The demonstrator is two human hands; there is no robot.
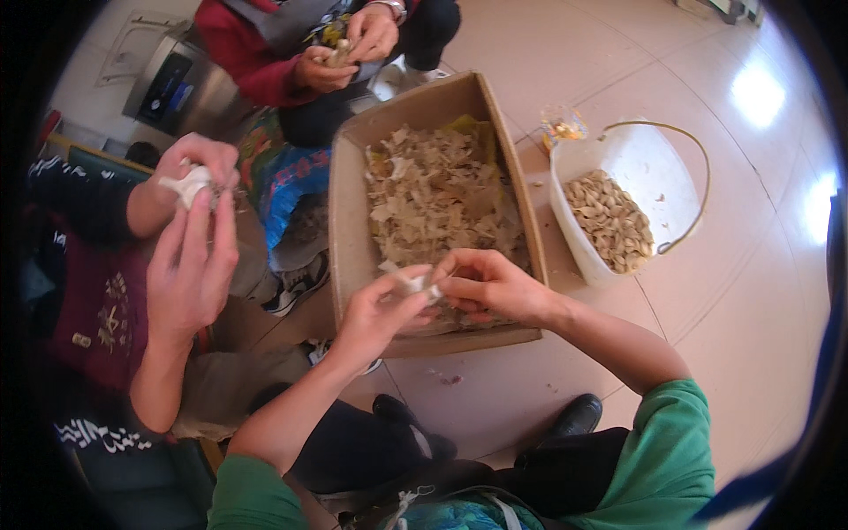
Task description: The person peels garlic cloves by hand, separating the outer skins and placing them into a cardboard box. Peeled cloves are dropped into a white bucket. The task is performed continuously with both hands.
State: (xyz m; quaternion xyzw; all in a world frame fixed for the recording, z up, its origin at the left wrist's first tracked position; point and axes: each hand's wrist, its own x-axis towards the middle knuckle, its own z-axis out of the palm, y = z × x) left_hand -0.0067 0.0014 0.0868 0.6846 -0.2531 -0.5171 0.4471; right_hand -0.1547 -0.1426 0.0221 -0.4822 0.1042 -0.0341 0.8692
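Note:
Over the near end of a cardboard box [536, 265], my left hand [384, 308] holds a whitish garlic bulb [419, 286] between thumb and fingers. My right hand [487, 286] pinches the bulb's right side; both hands are slightly blurred. Papery garlic skins [444, 192] fill much of the box beneath them. Right of the box stands a white plastic bucket [570, 245] with a wire handle, with many unpeeled garlic cloves [609, 215] inside.
A person at the left holds a garlic bulb [192, 185] in both hands. Another person, beyond the box, handles a bulb [339, 54]. A blue patterned bag [281, 199] lies left of the box. A small clear container [563, 126] sits behind the bucket on the tiled floor.

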